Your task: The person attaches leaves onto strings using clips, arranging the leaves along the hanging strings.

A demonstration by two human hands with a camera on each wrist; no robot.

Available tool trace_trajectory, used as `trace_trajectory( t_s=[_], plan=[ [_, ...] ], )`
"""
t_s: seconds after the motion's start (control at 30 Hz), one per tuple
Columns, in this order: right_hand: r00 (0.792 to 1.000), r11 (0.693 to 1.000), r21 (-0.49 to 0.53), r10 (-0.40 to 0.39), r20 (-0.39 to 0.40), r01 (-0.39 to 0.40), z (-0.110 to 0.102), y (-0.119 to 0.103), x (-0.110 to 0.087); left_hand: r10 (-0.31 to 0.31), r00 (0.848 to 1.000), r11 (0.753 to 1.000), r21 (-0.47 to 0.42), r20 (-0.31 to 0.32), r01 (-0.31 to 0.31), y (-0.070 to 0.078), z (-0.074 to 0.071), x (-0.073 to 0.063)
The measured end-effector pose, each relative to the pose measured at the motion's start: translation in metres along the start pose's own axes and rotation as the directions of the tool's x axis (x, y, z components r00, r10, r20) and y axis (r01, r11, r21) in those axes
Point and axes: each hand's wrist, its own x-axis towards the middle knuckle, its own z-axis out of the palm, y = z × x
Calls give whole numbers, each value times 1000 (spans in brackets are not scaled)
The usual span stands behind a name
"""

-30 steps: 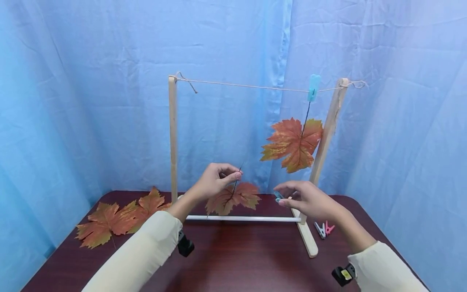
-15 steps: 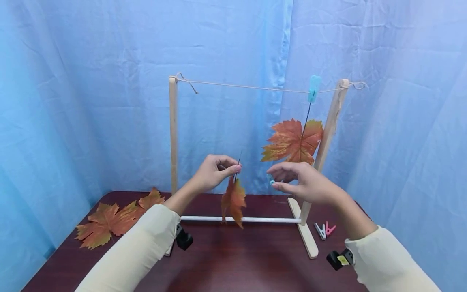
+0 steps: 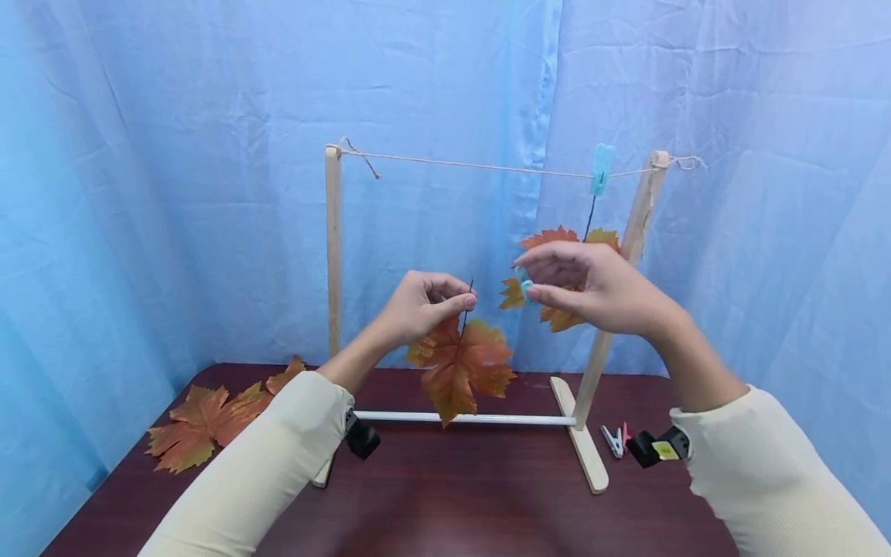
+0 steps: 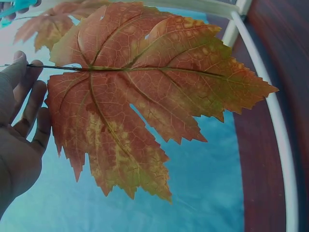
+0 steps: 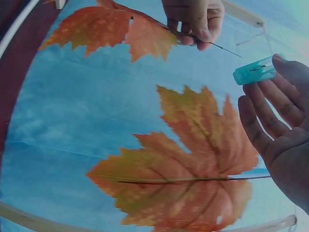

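Observation:
My left hand (image 3: 431, 305) pinches the dark stem of an orange artificial maple leaf (image 3: 462, 367), which hangs below the fingers in front of the wooden stand. To its right, my right hand (image 3: 592, 282) holds a light blue clothespin (image 5: 255, 71) between thumb and fingertips. In the right wrist view the stem's free end points toward the clothespin, a small gap apart. Behind the right hand, partly hidden by it, another maple leaf (image 5: 193, 179) hangs by its stem from a blue clothespin (image 3: 602, 169) on the string (image 3: 473, 164).
Wooden posts (image 3: 332, 247) hold the string, with a white rod (image 3: 529, 419) joining them low down. Overlapping maple leaves (image 3: 198, 425) lie at the table's left, partly behind the left sleeve. A white clothespin (image 3: 612, 442) and a pink clothespin (image 3: 626, 435) lie at the right.
Both hands have risen, the right one more, now overlapping the hanging leaf. The held leaf has lifted from near the table, turned edge-on, then swung round to face the camera.

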Motion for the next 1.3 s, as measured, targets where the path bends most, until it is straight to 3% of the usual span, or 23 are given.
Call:
trace_trajectory(
  t_s=[0.2,0.5,0.9,1.13,1.3],
  plan=[
    [997,1000,-12,-6,-81,5,-19,-12,10,38,999,999,-9,15,-38,15,2,12],
    [975,998,-41,36,-220,-46,-42,-22,24,80,996,997,-25,30,-79,35,10,32],
    [951,996,-39,59,-303,-75,-58,-25,37,146,989,989,-5,-10,-146,52,15,57],
    [935,996,-63,35,-353,-61,-69,-25,43,136,989,991,11,-55,-136,60,20,72],
    [920,994,-77,38,-389,-73,-76,-27,51,87,993,996,0,-78,-88,64,23,82]
  ],
)
